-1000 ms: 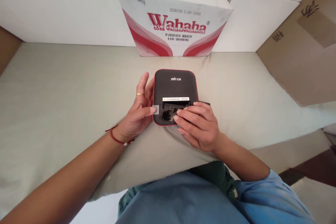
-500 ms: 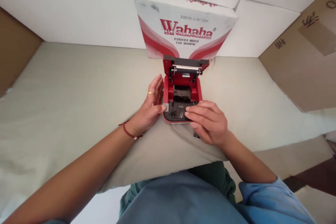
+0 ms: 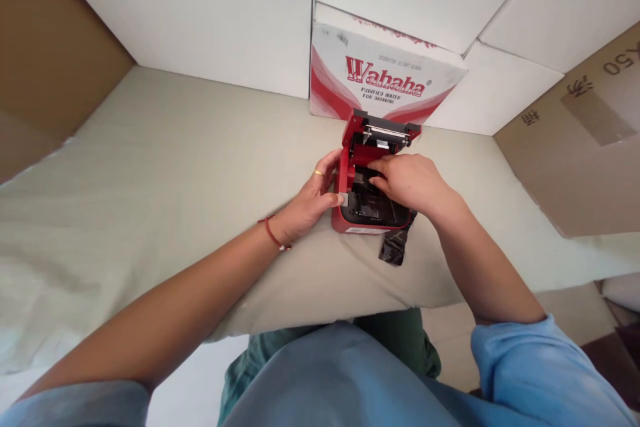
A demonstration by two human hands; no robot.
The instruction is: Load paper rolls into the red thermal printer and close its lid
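Observation:
A small red and black label printer point(image 3: 342, 221) stands on the cloth-covered table with its lid point(image 3: 385, 127) tipped up. My left hand point(image 3: 320, 190) holds the printer's left side, thumb on the grey tab at its front corner and fingers along the outer wall. My right hand point(image 3: 413, 180) reaches into the roll compartment from the right. Its thumb and forefinger bend onto the black roll point(image 3: 361, 179), while the other fingers are hidden. A loose black strip point(image 3: 393, 248) hangs out past the printer's front right corner onto the cloth.
Behind the printer stands a white and red Wahaha water carton point(image 3: 385, 77), close to the raised lid. White boxes point(image 3: 220, 27) line the back. Brown cartons point(image 3: 580, 140) flank the table on both sides. The pale tablecloth point(image 3: 200, 147) spreads left and right.
My right hand has moved from the printer's front edge back into the roll compartment. The black strip's hanging end is now uncovered. My left hand stays on the side; the view has shifted.

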